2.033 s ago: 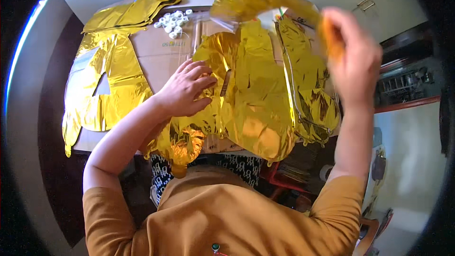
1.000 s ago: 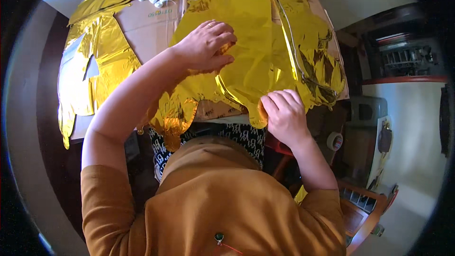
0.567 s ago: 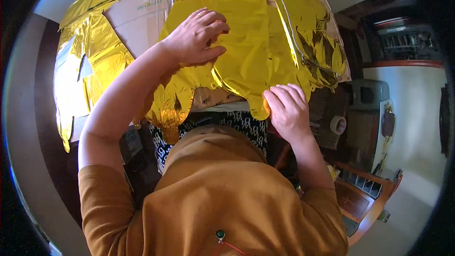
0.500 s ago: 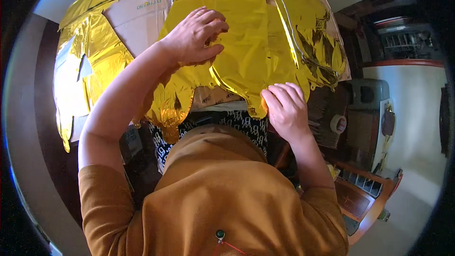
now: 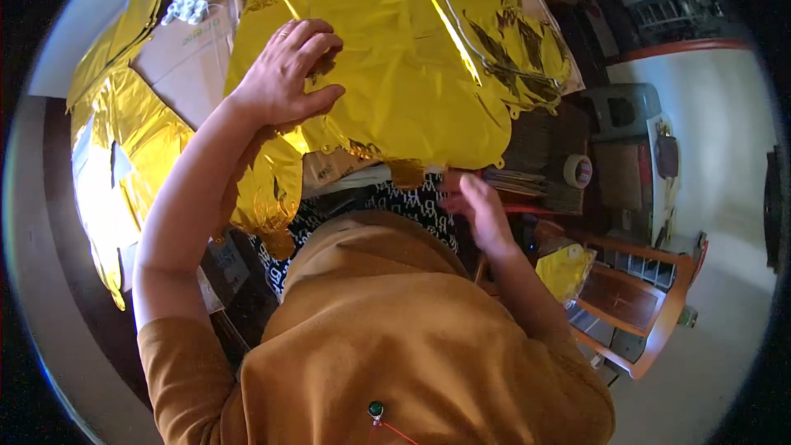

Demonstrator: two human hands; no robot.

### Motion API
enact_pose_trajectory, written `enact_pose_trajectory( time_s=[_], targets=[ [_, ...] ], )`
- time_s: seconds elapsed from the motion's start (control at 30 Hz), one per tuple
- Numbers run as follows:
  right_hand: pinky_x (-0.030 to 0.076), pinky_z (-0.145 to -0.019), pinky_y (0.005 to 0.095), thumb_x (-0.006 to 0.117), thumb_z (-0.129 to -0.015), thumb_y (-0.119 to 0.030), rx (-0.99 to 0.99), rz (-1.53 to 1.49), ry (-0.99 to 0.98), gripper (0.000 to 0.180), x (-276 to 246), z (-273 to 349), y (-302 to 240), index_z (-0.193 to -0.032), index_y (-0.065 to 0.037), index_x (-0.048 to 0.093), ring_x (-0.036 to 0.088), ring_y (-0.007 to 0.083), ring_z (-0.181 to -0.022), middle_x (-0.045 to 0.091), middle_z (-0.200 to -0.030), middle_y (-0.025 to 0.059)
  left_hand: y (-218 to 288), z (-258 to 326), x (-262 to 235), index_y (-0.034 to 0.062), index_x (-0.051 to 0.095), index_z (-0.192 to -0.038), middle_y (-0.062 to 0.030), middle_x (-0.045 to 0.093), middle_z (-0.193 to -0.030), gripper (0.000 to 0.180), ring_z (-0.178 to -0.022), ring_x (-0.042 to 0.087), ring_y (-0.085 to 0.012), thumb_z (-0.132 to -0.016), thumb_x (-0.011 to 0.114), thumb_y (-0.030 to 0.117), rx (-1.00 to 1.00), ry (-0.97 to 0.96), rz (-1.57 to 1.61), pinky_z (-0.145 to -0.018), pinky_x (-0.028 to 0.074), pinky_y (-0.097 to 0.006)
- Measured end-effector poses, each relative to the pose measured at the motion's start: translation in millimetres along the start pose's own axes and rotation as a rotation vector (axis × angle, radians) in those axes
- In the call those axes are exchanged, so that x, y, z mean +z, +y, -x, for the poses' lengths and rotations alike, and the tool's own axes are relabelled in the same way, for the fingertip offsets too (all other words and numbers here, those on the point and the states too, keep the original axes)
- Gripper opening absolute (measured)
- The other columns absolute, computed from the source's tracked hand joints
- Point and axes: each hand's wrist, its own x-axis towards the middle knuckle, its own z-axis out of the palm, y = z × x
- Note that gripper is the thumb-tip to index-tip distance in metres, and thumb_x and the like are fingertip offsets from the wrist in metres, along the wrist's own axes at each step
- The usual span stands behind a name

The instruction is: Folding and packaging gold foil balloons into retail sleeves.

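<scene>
A large flat gold foil balloon (image 5: 404,58) lies on a cardboard sheet (image 5: 185,53) over the table. My left hand (image 5: 288,70) rests palm-down on the balloon's left part, fingers spread. My right hand (image 5: 478,210) is below the balloon's lower edge, near its small tail (image 5: 405,173), slightly blurred, with fingers apart and nothing in it. More gold foil balloons (image 5: 124,156) lie to the left.
A cluster of small white pieces (image 5: 189,4) sits at the upper left of the cardboard. A roll of tape (image 5: 578,170) and stacked items are to the right. A wooden chair (image 5: 651,305) stands lower right with a yellow foil piece (image 5: 564,270) near it.
My right hand has let go of the balloon's lower edge and dropped slightly away from it. The left hand stays pressed on the foil. The view has tilted further down.
</scene>
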Motion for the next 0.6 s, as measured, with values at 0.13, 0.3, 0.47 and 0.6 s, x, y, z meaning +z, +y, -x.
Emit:
enact_pose_trajectory(
  time_s=[0.13,0.3,0.47,0.6],
  targets=[
    [0.054,-0.082,0.0366,0.057,-0.099,-0.028,-0.148,-0.522,0.074,0.037,34.9,-31.1,-6.5,-0.127,-0.002,0.056,0.068,0.0227,-0.094,0.067,-0.115,0.0121,-1.4,-0.4,1.5,0.0062,0.056,-0.119,-0.0145,0.054,-0.121,0.054,-0.116,0.052,-0.0356,-0.077,0.074,0.034,0.022,-0.002,-0.009,-0.104,0.040,-0.046],
    [0.056,-0.073,0.0335,0.063,-0.096,-0.025,-0.233,-0.365,0.195,0.034,46.0,-24.2,-26.5,-0.121,-0.002,0.059,0.069,0.0211,-0.087,0.069,-0.108,0.0109,0.1,1.2,-1.0,0.0022,0.055,-0.120,-0.0179,0.054,-0.125,0.056,-0.119,0.050,-0.0385,-0.073,0.073,0.026,0.004,-0.010,-0.004,-0.102,0.041,-0.046],
    [0.056,-0.060,0.0302,0.070,-0.091,-0.018,-0.150,-0.240,0.308,0.028,52.1,-31.4,-43.9,-0.112,-0.001,0.063,0.066,0.0165,-0.070,0.069,-0.094,0.0082,-1.6,2.5,-1.0,0.0026,0.057,-0.118,-0.0179,0.054,-0.123,0.055,-0.116,0.052,-0.0384,-0.072,0.074,0.026,0.008,0.019,0.011,-0.101,0.042,-0.046],
    [0.053,-0.056,0.0279,0.069,-0.090,-0.011,-0.318,-0.094,0.351,0.016,52.0,-42.8,-33.0,-0.101,0.000,0.067,0.063,0.0122,-0.066,0.069,-0.088,0.0055,-1.2,4.6,-2.7,0.0026,0.059,-0.118,-0.0189,0.055,-0.126,0.055,-0.119,0.051,-0.0392,-0.073,0.075,0.029,-0.014,0.037,-0.002,-0.102,0.042,-0.048]
  ],
)
